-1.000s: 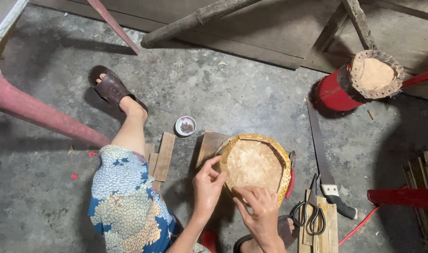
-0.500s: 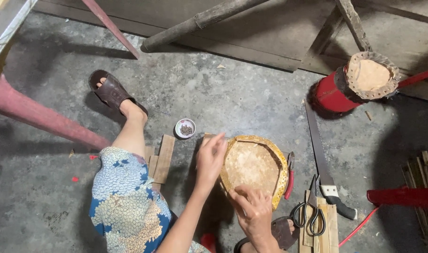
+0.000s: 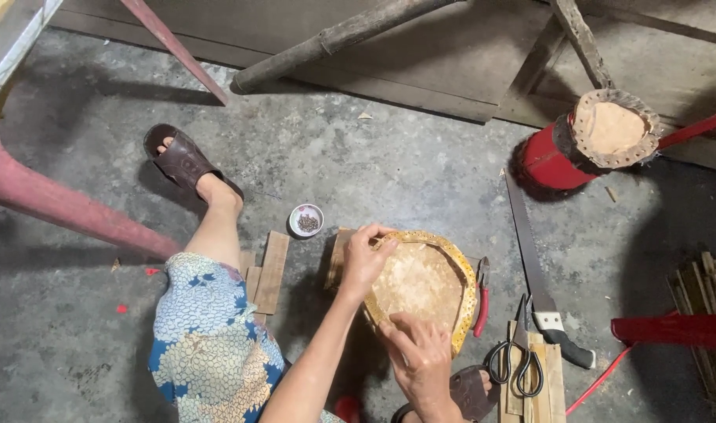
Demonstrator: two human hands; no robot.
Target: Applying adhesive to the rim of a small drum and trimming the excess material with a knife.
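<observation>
Two hands [image 3: 363, 262] on one drum [image 3: 421, 286]

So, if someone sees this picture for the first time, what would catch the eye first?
Probably the round drum with a pale skin and yellow rim, low in the middle on the concrete floor, with the left hand at its upper-left rim and the right hand at its lower edge. Next, the red drum at upper right, and the long saw lying right of the hands.

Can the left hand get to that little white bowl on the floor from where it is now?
Probably yes: the left hand rests on the drum's rim, and only bare floor separates it from the small bowl.
</observation>
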